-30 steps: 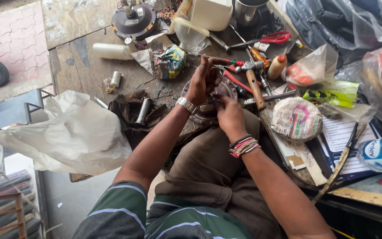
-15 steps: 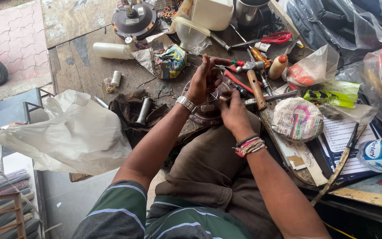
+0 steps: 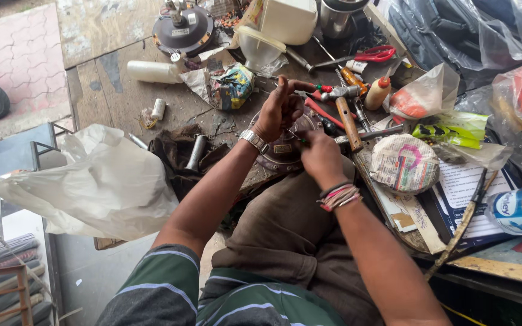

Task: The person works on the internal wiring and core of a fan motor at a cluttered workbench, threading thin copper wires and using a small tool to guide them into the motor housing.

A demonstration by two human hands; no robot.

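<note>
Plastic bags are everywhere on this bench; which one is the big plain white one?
The large white bag lying at the bench's left edge, beside the person's left arm. The others, at the right, are clear or grey and show their contents.

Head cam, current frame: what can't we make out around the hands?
- Round metal part, head view: mostly covered by the left hand and right hand.
- What the fingertips pinch: too small to tell.
- Water bottle: cut off by the right edge.
- White container: cut off by the top edge.
</note>
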